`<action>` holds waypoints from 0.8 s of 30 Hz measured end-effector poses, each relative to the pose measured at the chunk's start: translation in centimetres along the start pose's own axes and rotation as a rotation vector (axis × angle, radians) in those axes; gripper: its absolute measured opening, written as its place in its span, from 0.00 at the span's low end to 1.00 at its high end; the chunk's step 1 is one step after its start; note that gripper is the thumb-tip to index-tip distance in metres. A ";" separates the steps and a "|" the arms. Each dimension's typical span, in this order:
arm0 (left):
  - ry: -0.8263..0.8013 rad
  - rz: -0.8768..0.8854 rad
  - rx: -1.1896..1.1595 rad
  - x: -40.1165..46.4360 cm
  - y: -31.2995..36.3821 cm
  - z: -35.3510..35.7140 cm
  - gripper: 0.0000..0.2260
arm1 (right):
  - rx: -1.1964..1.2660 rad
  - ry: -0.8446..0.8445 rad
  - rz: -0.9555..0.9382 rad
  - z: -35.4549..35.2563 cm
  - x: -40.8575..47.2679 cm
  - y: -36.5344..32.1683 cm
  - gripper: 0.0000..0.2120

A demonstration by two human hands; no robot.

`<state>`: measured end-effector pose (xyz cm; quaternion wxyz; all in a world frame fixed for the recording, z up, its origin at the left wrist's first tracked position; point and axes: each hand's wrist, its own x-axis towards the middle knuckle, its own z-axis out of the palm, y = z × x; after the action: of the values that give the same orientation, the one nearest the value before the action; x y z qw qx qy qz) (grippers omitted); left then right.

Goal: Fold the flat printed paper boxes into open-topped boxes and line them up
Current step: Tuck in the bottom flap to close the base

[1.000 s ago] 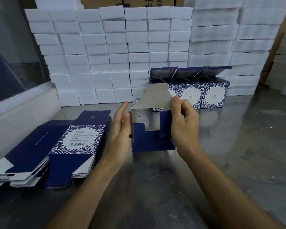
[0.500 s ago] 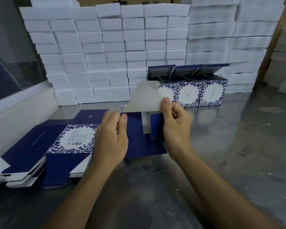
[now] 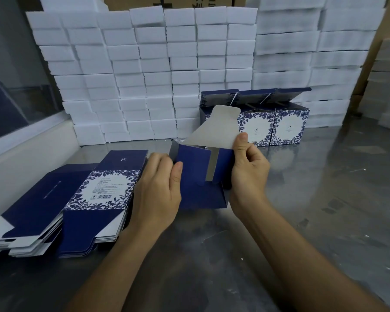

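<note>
We hold the box (image 3: 198, 176) on the table (image 3: 302, 210), between the flat stack (image 3: 95, 199) and the finished row (image 3: 275, 122). Left hand (image 3: 158, 190) presses its side steady; right hand (image 3: 249, 170) pinches the flap (image 3: 216, 129), probably to fold it.

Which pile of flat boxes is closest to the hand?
The pile of flat boxes whose top sheet shows the flowery white label and barcode; it lies right beside the left hand. The plain blue pile lies farther left.
</note>
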<state>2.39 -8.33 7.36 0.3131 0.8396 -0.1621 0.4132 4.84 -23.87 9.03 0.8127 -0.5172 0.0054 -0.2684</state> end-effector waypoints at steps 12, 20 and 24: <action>-0.019 -0.027 -0.137 -0.4 -0.5 0.5 0.18 | 0.085 0.083 0.093 0.0 0.2 -0.9 0.19; -0.098 -0.120 -0.420 -1.0 -0.3 1.5 0.06 | 0.206 0.108 0.208 -0.4 0.5 -1.4 0.21; -0.022 -0.134 -0.401 -0.8 -0.2 1.8 0.05 | 0.243 0.082 0.222 -0.2 0.5 -1.4 0.19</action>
<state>3.08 -9.31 5.84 0.4989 0.7739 -0.1882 0.3416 4.57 -24.76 10.26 0.8929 -0.4001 0.0633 -0.1966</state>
